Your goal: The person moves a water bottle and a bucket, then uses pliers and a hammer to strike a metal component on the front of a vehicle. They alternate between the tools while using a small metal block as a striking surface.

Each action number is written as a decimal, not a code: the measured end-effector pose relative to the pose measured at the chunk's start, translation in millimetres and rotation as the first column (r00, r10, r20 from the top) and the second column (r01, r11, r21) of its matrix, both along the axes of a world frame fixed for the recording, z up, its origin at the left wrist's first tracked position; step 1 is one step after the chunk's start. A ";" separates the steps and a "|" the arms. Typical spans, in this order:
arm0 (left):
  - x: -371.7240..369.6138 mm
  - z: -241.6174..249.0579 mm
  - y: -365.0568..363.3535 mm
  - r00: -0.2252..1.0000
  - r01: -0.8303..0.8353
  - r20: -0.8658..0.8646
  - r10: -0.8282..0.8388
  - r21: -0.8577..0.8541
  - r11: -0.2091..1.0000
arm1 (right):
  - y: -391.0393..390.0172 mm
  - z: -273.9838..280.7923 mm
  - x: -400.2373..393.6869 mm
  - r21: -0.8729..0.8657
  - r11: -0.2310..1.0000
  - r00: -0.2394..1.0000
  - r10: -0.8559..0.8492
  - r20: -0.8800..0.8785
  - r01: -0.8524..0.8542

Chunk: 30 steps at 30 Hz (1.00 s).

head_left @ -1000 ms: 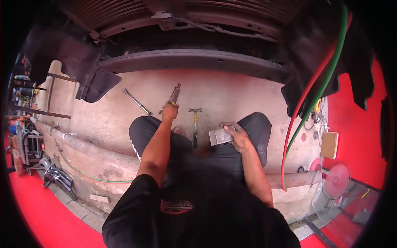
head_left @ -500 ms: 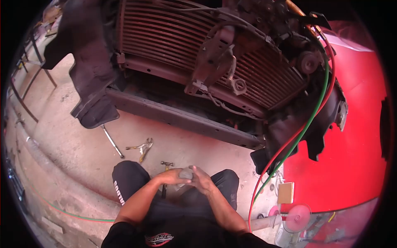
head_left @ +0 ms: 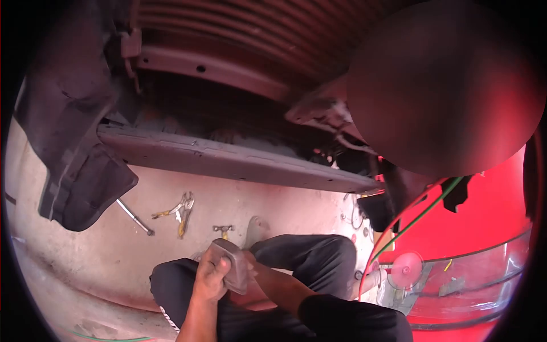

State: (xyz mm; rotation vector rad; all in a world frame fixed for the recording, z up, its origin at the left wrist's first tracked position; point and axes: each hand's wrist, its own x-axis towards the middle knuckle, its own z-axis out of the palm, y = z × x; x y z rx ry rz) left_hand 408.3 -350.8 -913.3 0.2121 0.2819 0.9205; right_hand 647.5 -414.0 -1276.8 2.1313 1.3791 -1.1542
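A grey block-like object (head_left: 232,256) with rounded edges is tilted upright above my lap. My left hand (head_left: 212,275) is wrapped round its left side, with the thumb across its face. Against its right side is my right hand (head_left: 250,265), its fingers mostly hidden behind the object and blurred. Just beyond the hands, a small hammer (head_left: 224,229) lies on the floor. Locking pliers (head_left: 181,214) and a chrome ratchet-like tool (head_left: 135,218) lie farther left.
The vehicle's dark lower crossbar (head_left: 239,162) spans ahead, with a dark plastic liner (head_left: 94,185) hanging at left. A large dark round shape (head_left: 444,91) blocks the upper right. Red and green hoses (head_left: 430,210) run beside a red panel (head_left: 484,211).
The view has moved closer to the vehicle's underside. The grey object is now raised and turned upright between my hands. A dark round shape has come into the upper right.
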 end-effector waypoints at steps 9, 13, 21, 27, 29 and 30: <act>4.4 7.5 9.0 0.996 -0.077 -0.049 0.068 -0.213 0.974 | -17.2 -8.4 -34.0 -0.161 0.984 0.990 -0.052 0.131 0.073; 7.8 11.9 22.7 0.985 -0.172 -0.049 0.166 -0.210 0.962 | -3.6 -6.9 -44.5 -0.156 0.985 0.990 -0.060 0.128 0.079; 23.7 -0.5 27.2 0.978 -0.171 -0.154 0.142 -0.201 0.964 | 19.2 41.2 -47.7 -0.055 0.975 0.977 -0.214 0.025 0.215; 49.8 -8.6 40.0 0.939 -0.262 -0.260 0.227 -0.108 0.959 | 19.7 220.7 -35.3 0.086 0.899 0.882 -0.397 -0.254 0.429; 56.1 -23.9 42.5 0.926 -0.286 -0.275 0.259 -0.061 0.956 | 11.0 313.2 -23.3 0.139 0.926 0.870 -0.266 -0.414 0.350; 55.5 -33.5 42.3 0.934 -0.264 -0.263 0.240 -0.060 0.963 | 5.3 359.5 -19.4 0.163 0.904 0.845 -0.288 -0.450 0.395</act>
